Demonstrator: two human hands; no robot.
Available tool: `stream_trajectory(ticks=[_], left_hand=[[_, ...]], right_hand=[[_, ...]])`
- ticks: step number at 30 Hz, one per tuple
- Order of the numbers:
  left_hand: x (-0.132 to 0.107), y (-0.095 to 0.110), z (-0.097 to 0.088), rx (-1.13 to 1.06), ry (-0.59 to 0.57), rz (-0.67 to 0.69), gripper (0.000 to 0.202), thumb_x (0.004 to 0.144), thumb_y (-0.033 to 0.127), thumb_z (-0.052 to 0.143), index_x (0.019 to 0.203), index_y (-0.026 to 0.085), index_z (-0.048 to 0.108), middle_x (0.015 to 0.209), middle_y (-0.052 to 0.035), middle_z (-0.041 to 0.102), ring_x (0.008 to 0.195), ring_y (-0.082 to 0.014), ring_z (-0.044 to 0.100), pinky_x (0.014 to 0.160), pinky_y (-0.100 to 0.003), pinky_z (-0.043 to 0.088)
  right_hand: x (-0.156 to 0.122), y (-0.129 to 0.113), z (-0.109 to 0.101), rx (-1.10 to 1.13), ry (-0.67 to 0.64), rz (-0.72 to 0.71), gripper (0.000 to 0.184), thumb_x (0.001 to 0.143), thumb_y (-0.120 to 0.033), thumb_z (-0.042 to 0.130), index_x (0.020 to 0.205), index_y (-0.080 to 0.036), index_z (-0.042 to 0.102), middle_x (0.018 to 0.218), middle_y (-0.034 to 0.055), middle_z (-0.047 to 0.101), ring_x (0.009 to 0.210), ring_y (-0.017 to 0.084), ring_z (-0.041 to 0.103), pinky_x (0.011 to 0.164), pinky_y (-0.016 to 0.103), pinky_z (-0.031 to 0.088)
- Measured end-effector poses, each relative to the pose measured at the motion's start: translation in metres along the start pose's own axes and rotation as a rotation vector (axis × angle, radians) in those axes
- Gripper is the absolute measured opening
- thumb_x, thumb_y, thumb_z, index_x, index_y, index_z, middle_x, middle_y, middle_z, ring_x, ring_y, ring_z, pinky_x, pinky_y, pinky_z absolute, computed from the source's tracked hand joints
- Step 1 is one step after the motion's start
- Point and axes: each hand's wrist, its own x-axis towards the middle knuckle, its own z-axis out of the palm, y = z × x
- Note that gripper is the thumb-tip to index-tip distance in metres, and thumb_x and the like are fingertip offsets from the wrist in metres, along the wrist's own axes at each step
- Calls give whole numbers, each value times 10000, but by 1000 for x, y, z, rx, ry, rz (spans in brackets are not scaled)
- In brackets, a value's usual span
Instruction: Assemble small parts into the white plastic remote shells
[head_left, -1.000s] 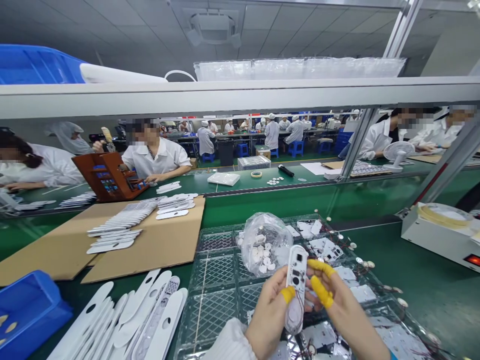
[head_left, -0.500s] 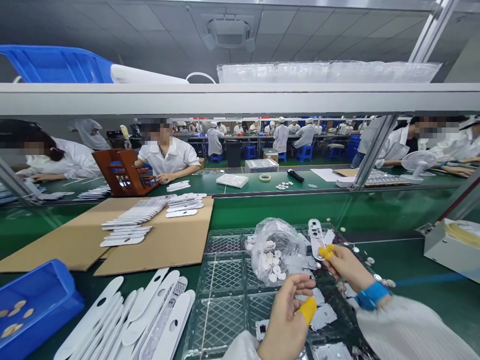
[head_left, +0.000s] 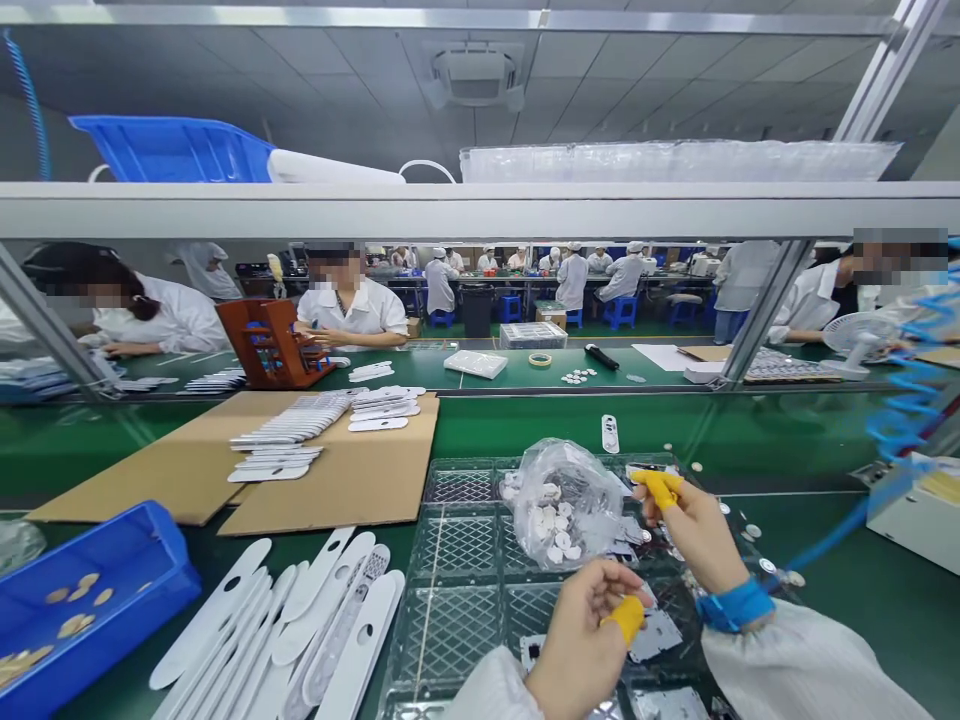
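While the left hand (head_left: 585, 635) curls loosely above the clear plastic compartment tray (head_left: 457, 625), the right hand (head_left: 686, 515) reaches forward | right-hand pinch: cannot tell | white, elongated, round-ended plate (head_left: 610, 434): just beyond the tray's far edge

The left hand (head_left: 581, 640) wears a smooth, bright yellow finger cot (head_left: 628, 618) on its thumb; the right hand (head_left: 697, 525) has yellow cots (head_left: 661, 490) on two fingers. Both sleeves are white: the left sleeve (head_left: 495, 690) shows only near its cuff, the right sleeve (head_left: 810, 655) hangs loose and creased. A blue wristband (head_left: 735, 606) circles the right wrist, with a blurred blue cord (head_left: 832, 548) beside it, coiled farther up.
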Motion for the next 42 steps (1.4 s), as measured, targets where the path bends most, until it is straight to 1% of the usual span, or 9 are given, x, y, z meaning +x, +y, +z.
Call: stream_trajectory(ticks=[5, 8, 15, 18, 27, 31, 34, 37, 42], left_hand=[[-27, 14, -6, 378, -49, -41, 152, 719, 207, 558, 855, 172, 615, 833, -64, 637, 736, -169, 561, 642, -262, 417], [-58, 31, -26, 627, -45, -90, 197, 737, 218, 522, 894, 214, 641, 861, -51, 629, 725, -172, 550, 625, -260, 406], [-126, 53, -122, 1057, 635, -129, 234, 747, 121, 405, 917, 194, 548, 818, -28, 590, 748, -172, 539, 683, -278, 382], [-142, 48, -149, 1307, 797, -252, 247, 724, 88, 409, 900, 183, 553, 790, -33, 561, 801, -200, 521, 703, -294, 363], [-133, 32, -167, 1462, 822, -280, 224, 662, 72, 468, 822, 149, 605, 903, -77, 518, 920, -239, 471, 815, -328, 378], [-108, 49, -140, 1179, 757, -76, 156, 714, 157, 471, 835, 181, 567, 922, -55, 540, 901, -227, 496, 806, -350, 397], [-75, 58, -90, 654, 396, 95, 96, 812, 279, 436, 841, 200, 481, 874, -25, 558, 858, -170, 544, 763, -291, 436], [-39, 54, -42, 233, 45, -63, 209, 828, 415, 430, 866, 214, 387, 840, -17, 592, 669, -139, 594, 614, -278, 478], [-5, 23, -1, 182, -75, -110, 195, 833, 402, 406, 889, 227, 341, 680, 26, 573, 408, -91, 498, 354, -180, 332]], right_hand=[[-27, -18, 38, -225, -320, -110, 232, 720, -197, 463, 860, -186, 648, 759, 38, 648, 589, 181, 567, 527, 289, 454], [-21, -9, 65, -402, -402, -177, 238, 707, -130, 503, 866, -199, 666, 880, 59, 659, 824, 237, 591, 739, 342, 448], [-4, 33, 98, -697, -350, -122, 184, 649, -95, 578, 800, -172, 649, 807, 101, 642, 856, 305, 579, 783, 404, 387], [-6, 36, 100, -669, -348, -139, 219, 652, -82, 544, 829, -161, 647, 813, 101, 626, 836, 292, 573, 785, 402, 388], [-35, 0, 59, -240, -398, -56, 256, 731, -273, 525, 937, -183, 647, 782, 51, 636, 683, 223, 617, 606, 359, 524], [-61, -37, 36, 29, -381, 106, 251, 655, -348, 664, 856, -197, 679, 721, 24, 640, 640, 210, 616, 601, 346, 527], [-74, -58, 23, 113, -354, 197, 283, 575, -341, 747, 801, -181, 685, 671, 24, 642, 616, 206, 608, 596, 333, 520], [-81, -60, 12, 43, -326, 121, 250, 624, -339, 726, 807, -177, 676, 735, 50, 662, 688, 220, 614, 640, 333, 515], [-95, -36, -4, -100, -264, -27, 158, 765, -284, 604, 891, -195, 638, 875, 56, 644, 787, 214, 608, 693, 326, 509]])
